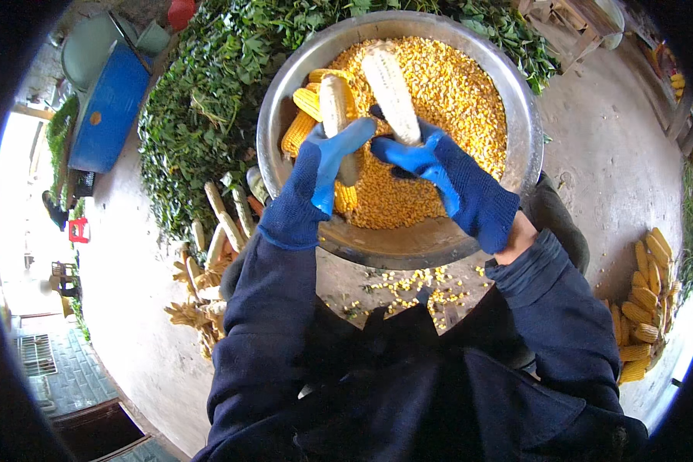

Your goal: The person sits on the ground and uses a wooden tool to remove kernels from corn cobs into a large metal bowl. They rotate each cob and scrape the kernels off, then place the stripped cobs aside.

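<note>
A wide metal basin point(524, 133) in front of me holds loose corn kernels point(450, 86). Several yellow corn cobs point(298, 134) lie at its left side. My left hand point(329, 167), in a blue coated knit glove, is closed around a pale, mostly bare cob point(332, 104) that points up and away. My right hand point(439, 167), gloved alike, grips a second pale stripped cob point(390, 92) by its lower end, tilted up to the left. Both hands are above the kernels, with their fingers close together near the middle of the basin. Some fingertips are hidden.
Green leafy vines point(208, 110) are heaped behind and left of the basin. Stripped cobs point(225, 213) and husks point(199, 315) lie at the left. Unshelled cobs point(641, 312) are piled at the right. Kernels point(433, 289) are scattered on the floor. A blue container point(110, 110) stands farther left.
</note>
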The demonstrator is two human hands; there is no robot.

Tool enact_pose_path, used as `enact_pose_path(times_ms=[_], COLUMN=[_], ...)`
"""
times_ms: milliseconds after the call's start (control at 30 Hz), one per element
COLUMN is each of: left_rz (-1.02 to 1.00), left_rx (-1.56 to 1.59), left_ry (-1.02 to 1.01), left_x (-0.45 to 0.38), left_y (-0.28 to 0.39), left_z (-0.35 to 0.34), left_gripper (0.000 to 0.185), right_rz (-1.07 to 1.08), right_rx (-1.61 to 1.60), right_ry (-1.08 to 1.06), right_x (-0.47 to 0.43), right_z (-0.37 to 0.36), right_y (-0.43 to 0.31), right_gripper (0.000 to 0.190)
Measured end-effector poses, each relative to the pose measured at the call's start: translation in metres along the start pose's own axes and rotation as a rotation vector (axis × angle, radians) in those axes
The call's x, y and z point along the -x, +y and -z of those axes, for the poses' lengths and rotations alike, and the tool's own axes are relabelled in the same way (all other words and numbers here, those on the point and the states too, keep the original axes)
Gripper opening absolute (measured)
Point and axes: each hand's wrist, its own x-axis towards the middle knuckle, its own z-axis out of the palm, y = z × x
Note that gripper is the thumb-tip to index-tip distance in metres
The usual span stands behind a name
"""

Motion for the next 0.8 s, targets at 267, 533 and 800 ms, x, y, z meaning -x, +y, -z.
enact_pose_path(times_ms=[267, 533, 800], left_rz=[0.045, -0.210, 0.263], left_rx=[-0.496, -0.878, 0.196], left_ry=[0.214, 0.144, -0.389], left_x=[-0.006, 0.012, 0.025], left_y=[0.017, -0.001, -0.025], left_z=[-0.013, -0.032, 0.009], left_gripper=[0.059, 0.070, 0.057], right_rz=[0.359, 0.608, 0.287], right_rx=[0.081, 0.209, -0.066], right_ry=[0.166, -0.028, -0.122], right_x=[-0.009, -0.013, -0.018], right_z=[0.030, 0.027, 0.016], right_y=[-0.013, 0.001, 0.009], right_gripper=[0.039, 0.033, 0.033])
